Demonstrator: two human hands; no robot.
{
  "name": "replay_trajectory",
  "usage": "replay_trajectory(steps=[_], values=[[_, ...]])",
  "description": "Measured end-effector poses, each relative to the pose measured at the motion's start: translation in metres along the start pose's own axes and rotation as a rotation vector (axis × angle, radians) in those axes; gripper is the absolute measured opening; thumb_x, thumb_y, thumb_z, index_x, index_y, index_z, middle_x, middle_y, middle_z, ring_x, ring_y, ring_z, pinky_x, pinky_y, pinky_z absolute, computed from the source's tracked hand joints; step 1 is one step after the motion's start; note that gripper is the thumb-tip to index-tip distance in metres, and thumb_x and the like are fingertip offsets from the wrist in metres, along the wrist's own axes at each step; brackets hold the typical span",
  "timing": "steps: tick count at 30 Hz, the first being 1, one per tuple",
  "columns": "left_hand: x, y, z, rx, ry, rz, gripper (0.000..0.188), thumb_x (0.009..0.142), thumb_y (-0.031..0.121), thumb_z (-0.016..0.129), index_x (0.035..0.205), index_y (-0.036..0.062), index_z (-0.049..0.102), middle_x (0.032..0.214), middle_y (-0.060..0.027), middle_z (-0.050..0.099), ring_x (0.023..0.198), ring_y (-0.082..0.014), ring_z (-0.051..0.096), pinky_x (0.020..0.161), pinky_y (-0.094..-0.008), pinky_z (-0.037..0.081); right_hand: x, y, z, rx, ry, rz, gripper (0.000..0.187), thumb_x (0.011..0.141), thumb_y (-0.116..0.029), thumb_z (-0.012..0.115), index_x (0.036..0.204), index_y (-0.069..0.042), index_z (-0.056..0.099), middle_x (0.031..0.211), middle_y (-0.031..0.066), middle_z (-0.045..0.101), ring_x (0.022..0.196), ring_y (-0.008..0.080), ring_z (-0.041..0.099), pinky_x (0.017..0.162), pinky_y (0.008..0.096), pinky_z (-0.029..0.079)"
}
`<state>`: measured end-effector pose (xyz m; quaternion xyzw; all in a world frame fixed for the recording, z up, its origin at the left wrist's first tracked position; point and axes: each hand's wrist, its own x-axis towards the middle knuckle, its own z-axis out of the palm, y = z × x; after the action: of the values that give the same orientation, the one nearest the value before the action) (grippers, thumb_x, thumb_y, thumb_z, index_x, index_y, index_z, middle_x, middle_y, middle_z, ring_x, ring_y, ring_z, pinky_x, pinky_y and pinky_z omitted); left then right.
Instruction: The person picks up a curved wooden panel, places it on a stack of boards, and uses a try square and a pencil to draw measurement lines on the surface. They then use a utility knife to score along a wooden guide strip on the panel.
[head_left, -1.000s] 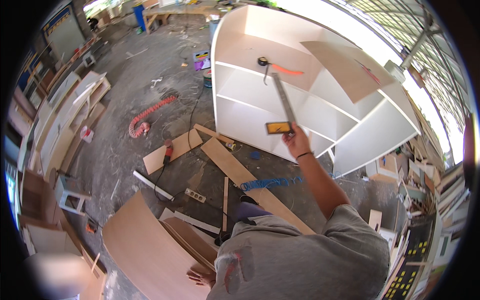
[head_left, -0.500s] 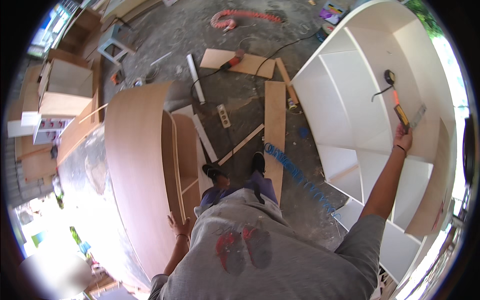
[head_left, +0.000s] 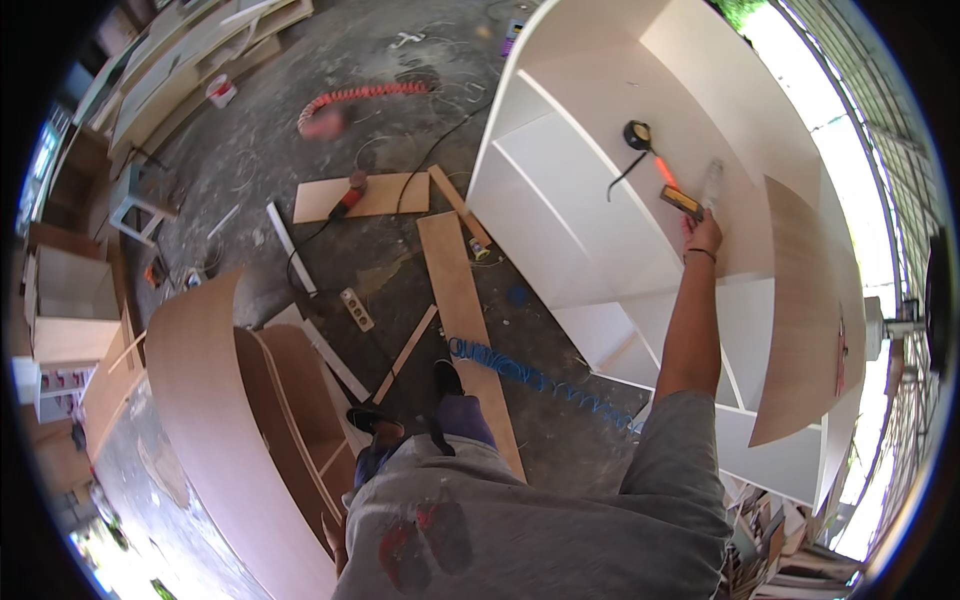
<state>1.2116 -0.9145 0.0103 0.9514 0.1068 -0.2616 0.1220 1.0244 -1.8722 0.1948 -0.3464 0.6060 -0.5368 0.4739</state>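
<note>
My right hand (head_left: 702,233) is closed on a try square with a yellow-and-black stock (head_left: 682,202) and a metal blade (head_left: 713,185). It lies on the inner panel of a large white cabinet (head_left: 560,180) on its back at the right. Just beyond the square are a slim orange tool (head_left: 664,172) and a black tape measure (head_left: 637,135) with a dark strap. At the lower left, my left hand (head_left: 335,542) rests by the edge of a curved wooden cabinet (head_left: 200,400); its fingers look stretched out, though my shirt partly hides it.
A curved plywood sheet (head_left: 805,310) leans over the white cabinet's right side. On the floor lie a long board (head_left: 465,320), a blue coiled hose (head_left: 540,378), a red power tool (head_left: 350,195) on a panel, a socket strip (head_left: 356,310) and a red coiled hose (head_left: 360,93).
My view has turned toward the right, so the scene sits further left. My right hand stays on the square, whose stock now lies more level. Less of my left hand shows.
</note>
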Motion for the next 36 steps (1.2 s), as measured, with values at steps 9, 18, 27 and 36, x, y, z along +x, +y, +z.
replay_trajectory(steps=[9,18,27,36], values=[[0.015,0.110,-0.010,0.139,-0.077,0.132,0.074,0.072,0.040,0.067,0.130,0.0049,0.038,0.126,-0.0195,0.046,0.119,-0.0349,0.042,0.102,-0.0409,0.033,-0.028,-0.012,-0.019,-1.062,0.152,-0.467,0.056,0.081,-0.042,0.056,0.124,-0.008,0.047,0.103,0.0199,0.062,0.094,0.0334,0.060,0.081,0.0429,0.046],[0.058,0.174,0.014,0.265,-0.203,0.309,0.069,0.077,0.042,0.060,0.131,0.0057,0.038,0.128,-0.0192,0.046,0.120,-0.0349,0.041,0.103,-0.0403,0.030,-0.181,-0.031,-0.042,-0.975,0.054,-0.937,0.050,0.082,-0.021,0.059,0.125,-0.001,0.042,0.118,0.0205,0.051,0.109,0.0335,0.049,0.087,0.0422,0.044],[0.102,0.153,0.017,0.514,-0.400,0.605,0.065,0.083,0.044,0.053,0.133,0.0065,0.037,0.129,-0.0189,0.045,0.122,-0.0350,0.040,0.105,-0.0398,0.028,-0.345,-0.238,-0.211,-0.560,-0.390,-1.008,0.026,0.087,-0.015,0.052,0.105,0.002,0.053,0.093,0.0159,0.057,0.083,0.0304,0.056,0.073,0.0381,0.045],[0.047,0.102,0.002,-0.162,-0.313,0.281,0.065,0.082,0.031,0.052,0.138,0.0085,0.028,0.126,-0.0235,0.047,0.118,-0.0355,0.045,0.099,-0.0375,0.036,-0.031,-0.314,-0.325,-1.700,0.018,-0.961,0.033,0.083,-0.017,0.051,0.106,0.006,0.049,0.086,0.0210,0.058,0.080,0.0296,0.056,0.078,0.0402,0.045]])
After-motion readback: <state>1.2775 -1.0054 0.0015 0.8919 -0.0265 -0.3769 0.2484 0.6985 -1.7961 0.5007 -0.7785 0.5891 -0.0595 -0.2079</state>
